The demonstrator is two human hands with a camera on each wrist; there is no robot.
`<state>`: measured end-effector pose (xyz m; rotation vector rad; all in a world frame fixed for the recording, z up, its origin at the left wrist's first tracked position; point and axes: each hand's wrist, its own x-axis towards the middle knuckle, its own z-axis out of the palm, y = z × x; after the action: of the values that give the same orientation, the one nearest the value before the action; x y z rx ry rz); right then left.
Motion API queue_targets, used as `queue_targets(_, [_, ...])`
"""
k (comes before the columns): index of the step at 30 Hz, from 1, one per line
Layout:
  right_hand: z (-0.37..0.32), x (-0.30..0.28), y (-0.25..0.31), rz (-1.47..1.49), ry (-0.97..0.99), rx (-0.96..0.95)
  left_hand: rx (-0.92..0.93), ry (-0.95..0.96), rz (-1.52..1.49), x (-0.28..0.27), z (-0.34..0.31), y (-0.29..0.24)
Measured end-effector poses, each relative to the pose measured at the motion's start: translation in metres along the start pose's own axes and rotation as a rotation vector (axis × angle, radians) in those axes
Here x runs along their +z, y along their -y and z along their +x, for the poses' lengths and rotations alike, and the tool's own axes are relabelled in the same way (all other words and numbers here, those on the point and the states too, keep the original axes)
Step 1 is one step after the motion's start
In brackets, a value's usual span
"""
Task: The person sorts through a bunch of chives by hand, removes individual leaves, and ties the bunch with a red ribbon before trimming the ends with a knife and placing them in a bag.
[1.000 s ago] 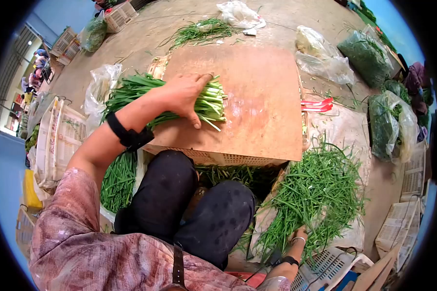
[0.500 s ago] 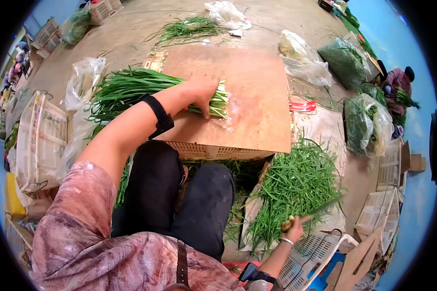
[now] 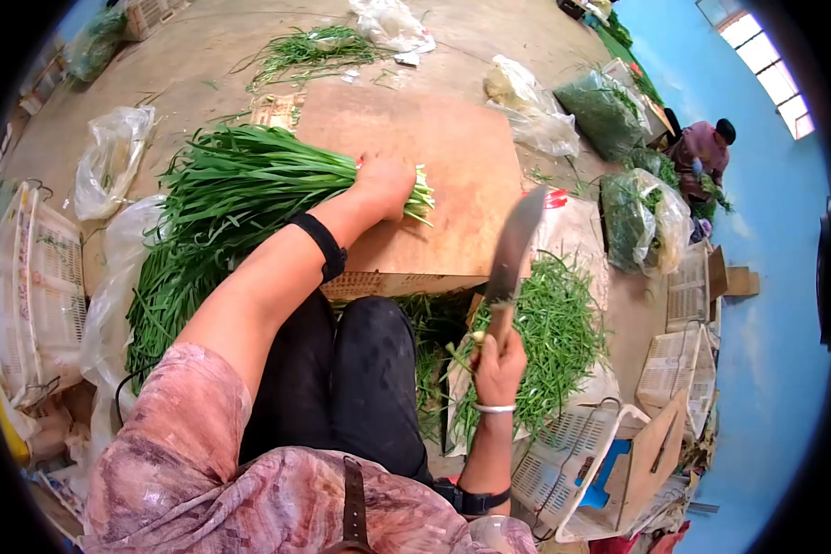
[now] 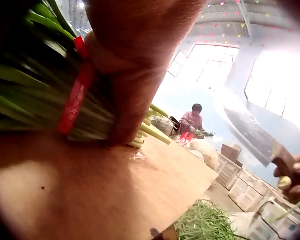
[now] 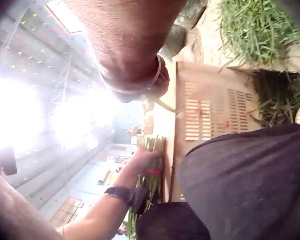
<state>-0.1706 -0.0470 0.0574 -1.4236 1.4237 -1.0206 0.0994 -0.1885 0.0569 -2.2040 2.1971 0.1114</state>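
Observation:
A thick bunch of long, flat green chives (image 3: 249,175) lies across the left of the brown board (image 3: 475,157), pale cut ends pointing right. My left hand (image 3: 388,185) grips it near those ends, fingers over the top. A red band (image 4: 76,100) circles the stalks beside that hand in the left wrist view. To the right, off the board's front corner, my right hand (image 3: 500,369) holds a broad-bladed knife (image 3: 515,240) by its wooden handle, blade raised. A small pale stalk piece (image 3: 477,337) shows by the right thumb.
Loose greens (image 3: 554,337) are heaped on a sheet at the right. Red strips (image 3: 556,198) lie beside the board, which rests on a plastic crate (image 5: 200,110). White crates (image 3: 563,462) stand at lower right. Another person (image 3: 702,157) sits by filled bags.
My right hand has risen from the heap of greens with the knife and swung in toward the board. The left hand keeps its hold on the chives. The head view has turned right.

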Motion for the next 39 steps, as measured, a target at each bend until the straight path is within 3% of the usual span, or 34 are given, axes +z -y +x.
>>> queue_targets(1, [0.002, 0.01, 0.01, -0.04, 0.009, 0.029, -0.011, -0.013, -0.006, 0.0, 0.0, 0.001])
queue_targets(3, [0.007, 0.029, 0.002, -0.244, -0.018, -0.195, -0.027, 0.0, 0.013, 0.002, 0.001, -0.002])
queue_targets(6, [0.005, 0.052, 0.02, -0.399, -0.044, -0.36, -0.052, -0.034, 0.041, 0.004, 0.002, -0.002])
queue_targets(8, [0.007, 0.063, 0.023, -0.441, -0.018, -0.309, -0.055, -0.077, 0.045, 0.008, 0.002, -0.001])
queue_targets(16, [0.015, 0.081, 0.026, -0.625, 0.14, -0.071, -0.03, 0.054, -0.065, -0.001, 0.004, 0.0])
queue_targets(31, [0.045, 0.083, 0.015, -0.595, 0.221, -0.245, 0.003, -0.119, 0.03, 0.015, 0.006, -0.001])
queue_targets(35, [0.093, 0.104, 0.007, -0.63, 0.276, -0.262, 0.053, -0.007, -0.027, -0.014, 0.0, 0.004])
queue_targets(39, [0.082, 0.09, 0.017, -0.62, 0.313, -0.257, 0.068, 0.044, -0.069, -0.013, 0.002, 0.0])
